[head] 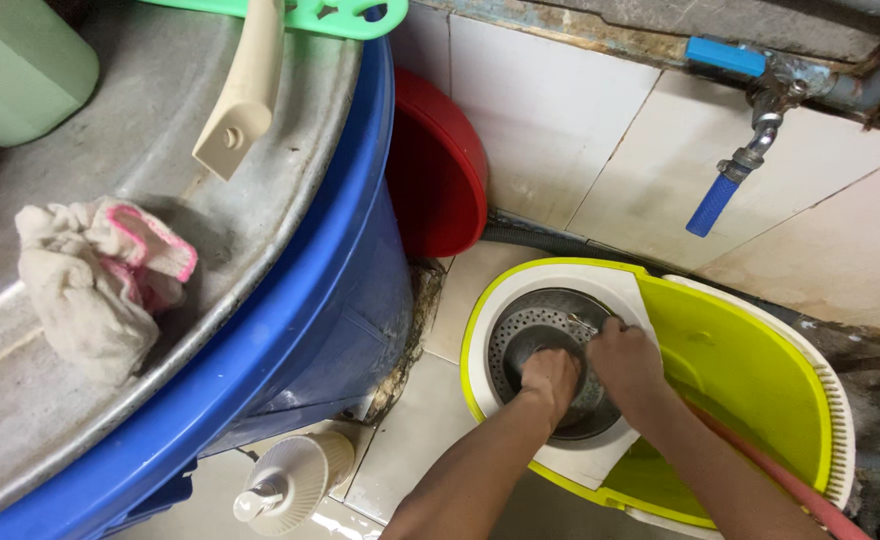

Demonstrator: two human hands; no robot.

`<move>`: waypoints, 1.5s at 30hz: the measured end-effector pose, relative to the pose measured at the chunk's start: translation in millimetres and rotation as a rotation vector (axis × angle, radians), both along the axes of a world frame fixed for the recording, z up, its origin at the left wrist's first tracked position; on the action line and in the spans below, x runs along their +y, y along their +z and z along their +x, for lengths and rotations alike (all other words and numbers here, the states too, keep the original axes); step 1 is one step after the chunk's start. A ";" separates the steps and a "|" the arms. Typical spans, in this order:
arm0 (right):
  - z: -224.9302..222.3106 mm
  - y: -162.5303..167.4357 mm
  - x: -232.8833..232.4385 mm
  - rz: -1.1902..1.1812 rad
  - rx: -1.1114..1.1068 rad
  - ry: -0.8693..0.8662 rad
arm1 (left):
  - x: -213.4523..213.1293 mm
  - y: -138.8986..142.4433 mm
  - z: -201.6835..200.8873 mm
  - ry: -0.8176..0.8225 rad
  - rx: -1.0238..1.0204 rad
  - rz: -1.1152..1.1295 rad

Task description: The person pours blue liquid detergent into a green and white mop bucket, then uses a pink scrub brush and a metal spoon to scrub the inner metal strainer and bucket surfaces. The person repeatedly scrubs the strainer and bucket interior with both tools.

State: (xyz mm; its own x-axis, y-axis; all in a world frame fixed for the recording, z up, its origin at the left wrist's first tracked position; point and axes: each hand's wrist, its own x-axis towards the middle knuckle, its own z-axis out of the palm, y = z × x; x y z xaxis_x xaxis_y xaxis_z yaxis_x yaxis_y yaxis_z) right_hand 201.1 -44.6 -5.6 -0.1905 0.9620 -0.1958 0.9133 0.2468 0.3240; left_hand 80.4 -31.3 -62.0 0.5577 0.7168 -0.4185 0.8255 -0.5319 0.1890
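A yellow-green and white mop bucket (750, 370) stands on the tiled floor against the wall. Its round perforated metal spinner basket (530, 325) sits in the white left half. My left hand (550, 378) reaches down into the basket with its fingers curled; what it touches is hidden. My right hand (625, 365) rests on the basket's right rim, fingers bent over the edge. Whether either hand grips anything is not clear.
A big blue drum (330, 290) with a grey metal lid (160, 150) fills the left; a rag (95, 280) lies on the lid. A red basin (440, 170) leans on the wall. A tap with blue hose (730, 185) hangs above. A pump bottle (290, 480) stands below.
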 end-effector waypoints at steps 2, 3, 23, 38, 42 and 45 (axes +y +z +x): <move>-1.2 1.6 -1.5 -0.052 -0.001 -0.011 | 0.5 -1.0 0.8 0.000 -0.020 -0.006; -2.4 2.3 -0.7 -0.068 -0.005 -0.011 | 0.5 -0.9 0.5 0.000 -0.027 -0.008; -11.2 -8.9 33.3 0.085 0.306 0.286 | -2.6 -3.9 -3.3 0.025 -0.056 0.067; -12.3 0.9 33.0 0.127 0.299 0.204 | -3.4 3.1 -3.8 -0.041 0.025 0.044; -10.0 5.9 13.5 0.080 0.096 -0.078 | -3.5 -1.4 -2.5 0.018 -0.007 0.087; -5.5 8.7 3.8 -0.001 0.020 -0.124 | -1.2 -0.1 -1.1 0.105 -0.085 0.020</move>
